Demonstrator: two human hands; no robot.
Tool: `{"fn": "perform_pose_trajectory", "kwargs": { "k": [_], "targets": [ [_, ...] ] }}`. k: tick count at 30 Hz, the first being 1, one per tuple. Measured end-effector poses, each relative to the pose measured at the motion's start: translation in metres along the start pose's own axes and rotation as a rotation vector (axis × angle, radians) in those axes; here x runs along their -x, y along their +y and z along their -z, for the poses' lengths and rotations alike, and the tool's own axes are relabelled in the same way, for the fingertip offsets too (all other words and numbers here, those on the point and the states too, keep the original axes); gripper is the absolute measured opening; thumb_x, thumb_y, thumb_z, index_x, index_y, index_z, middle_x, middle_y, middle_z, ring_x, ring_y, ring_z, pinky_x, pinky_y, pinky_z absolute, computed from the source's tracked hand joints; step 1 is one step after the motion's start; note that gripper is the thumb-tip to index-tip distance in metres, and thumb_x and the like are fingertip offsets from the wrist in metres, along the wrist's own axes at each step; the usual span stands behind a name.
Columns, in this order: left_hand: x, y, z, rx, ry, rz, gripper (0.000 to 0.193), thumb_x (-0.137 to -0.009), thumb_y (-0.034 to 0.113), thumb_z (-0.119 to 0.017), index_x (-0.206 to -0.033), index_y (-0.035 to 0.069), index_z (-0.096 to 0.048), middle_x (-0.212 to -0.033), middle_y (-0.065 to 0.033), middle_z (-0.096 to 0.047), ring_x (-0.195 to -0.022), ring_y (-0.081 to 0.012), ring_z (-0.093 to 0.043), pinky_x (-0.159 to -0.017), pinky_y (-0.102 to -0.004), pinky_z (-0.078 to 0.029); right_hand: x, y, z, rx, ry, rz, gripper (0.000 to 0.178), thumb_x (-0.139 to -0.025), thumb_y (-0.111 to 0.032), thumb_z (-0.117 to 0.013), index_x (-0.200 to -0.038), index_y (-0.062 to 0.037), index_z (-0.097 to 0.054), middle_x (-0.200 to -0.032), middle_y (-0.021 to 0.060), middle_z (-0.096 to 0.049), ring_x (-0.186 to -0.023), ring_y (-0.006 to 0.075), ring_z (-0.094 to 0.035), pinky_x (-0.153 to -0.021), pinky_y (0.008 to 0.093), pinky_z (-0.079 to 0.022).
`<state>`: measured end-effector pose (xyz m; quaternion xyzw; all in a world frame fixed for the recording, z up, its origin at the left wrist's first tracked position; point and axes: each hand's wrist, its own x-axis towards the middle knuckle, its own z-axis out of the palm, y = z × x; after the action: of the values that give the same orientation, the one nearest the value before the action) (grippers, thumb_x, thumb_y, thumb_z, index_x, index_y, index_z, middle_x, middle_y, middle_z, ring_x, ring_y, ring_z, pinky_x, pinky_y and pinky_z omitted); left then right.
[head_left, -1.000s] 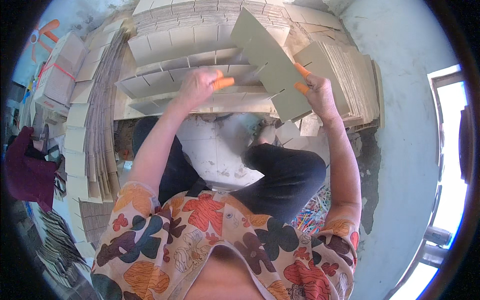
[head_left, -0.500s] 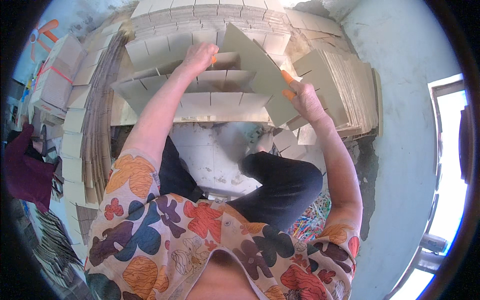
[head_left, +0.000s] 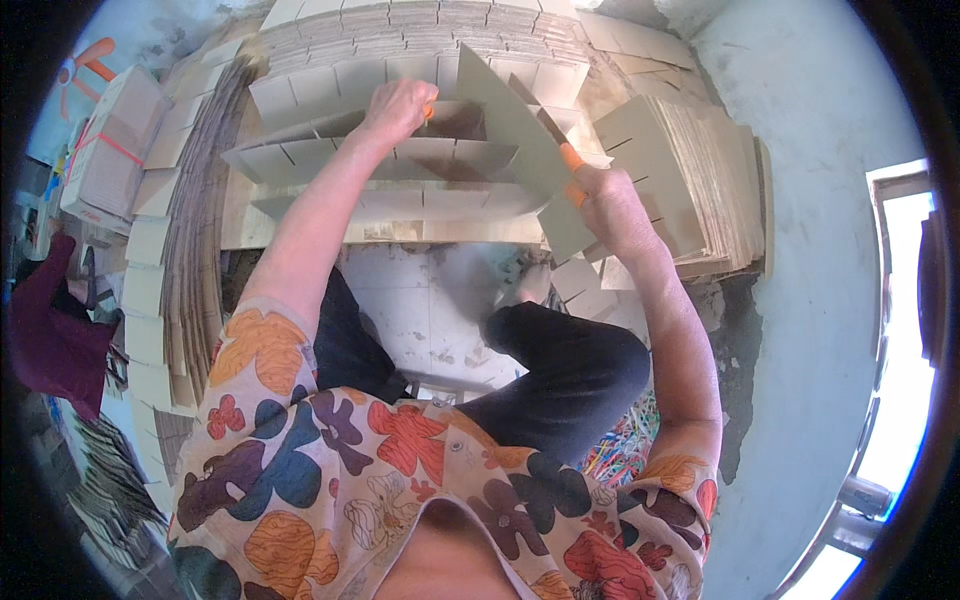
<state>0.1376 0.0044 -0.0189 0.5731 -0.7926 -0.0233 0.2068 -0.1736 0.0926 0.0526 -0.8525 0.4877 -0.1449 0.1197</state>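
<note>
My right hand (head_left: 608,208), with orange finger covers, is closed on slotted cardboard strips (head_left: 512,140). They stand tilted on edge, reaching up toward the far stack. A second strip's narrow edge shows just beside my fingers. My left hand (head_left: 400,110) is closed above the table, an orange cover showing on one digit; what it grips, if anything, is hidden. Below it, several slotted cardboard strips stand on edge in rows, among them a middle strip (head_left: 455,158) and a near strip (head_left: 400,205). Their right ends come close to the tilted strips.
Piled cardboard strips (head_left: 420,45) line the back of the table. A leaning stack (head_left: 710,180) stands at right by the pale wall (head_left: 810,130). More strips (head_left: 150,290) run down the left, beside a carton (head_left: 115,145) with a red band. Colourful scraps (head_left: 622,445) lie below my right arm.
My right hand has shifted slightly, and its fingers are closed further round the cardboard strips. The near standing strip has tipped back a little. My left hand has barely moved.
</note>
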Motion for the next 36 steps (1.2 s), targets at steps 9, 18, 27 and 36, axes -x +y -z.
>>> {"fn": "perform_pose_trajectory", "kwargs": {
  "k": [9, 18, 27, 36],
  "targets": [
    [-0.007, -0.004, 0.004, -0.019, 0.081, -0.023, 0.014, -0.082, 0.02, -0.061, -0.083, 0.006, -0.062, -0.079, -0.0163, -0.063, -0.08, -0.0357, -0.062, -0.068, -0.0458, -0.048, -0.012, -0.007, 0.01, -0.245, -0.05, 0.074, 0.04, -0.076, 0.001, -0.061, -0.116, -0.0005, -0.057, -0.081, 0.027, -0.061, -0.076, 0.0405, -0.061, -0.069, 0.0416, -0.049],
    [0.018, 0.04, 0.006, 0.182, -0.168, -0.236, 0.024, -0.077, 0.025, -0.072, -0.081, 0.003, -0.062, -0.069, -0.0164, -0.061, -0.069, -0.0358, -0.06, -0.063, -0.0436, -0.047, -0.023, 0.008, 0.005, -0.108, -0.138, 0.05, 0.021, -0.076, 0.002, -0.06, -0.097, 0.004, -0.061, -0.083, 0.0273, -0.061, -0.081, 0.041, -0.062, -0.07, 0.0432, -0.049],
    [0.022, 0.038, -0.021, 0.12, -0.117, -0.146, 0.026, -0.077, 0.024, -0.072, -0.077, 0.002, -0.058, -0.065, -0.0197, -0.058, -0.067, -0.039, -0.058, -0.06, -0.0454, -0.045, -0.01, 0.021, -0.039, 0.134, -0.325, 0.075, 0.035, -0.082, -0.017, -0.066, -0.113, -0.0006, -0.059, -0.094, 0.0238, -0.062, -0.087, 0.0384, -0.06, -0.073, 0.0402, -0.048],
    [0.057, 0.054, 0.028, 0.236, 0.276, -0.159, 0.035, -0.077, 0.028, -0.073, -0.102, 0.004, -0.064, -0.092, -0.0116, -0.066, -0.087, -0.0287, -0.062, -0.073, -0.0389, -0.05, 0.037, 0.111, 0.01, 0.538, 0.431, -0.346, 0.032, -0.088, -0.018, -0.057, -0.119, -0.0074, -0.052, -0.103, 0.0136, -0.061, -0.098, 0.0291, -0.059, -0.08, 0.0389, -0.05]
  ]
}}
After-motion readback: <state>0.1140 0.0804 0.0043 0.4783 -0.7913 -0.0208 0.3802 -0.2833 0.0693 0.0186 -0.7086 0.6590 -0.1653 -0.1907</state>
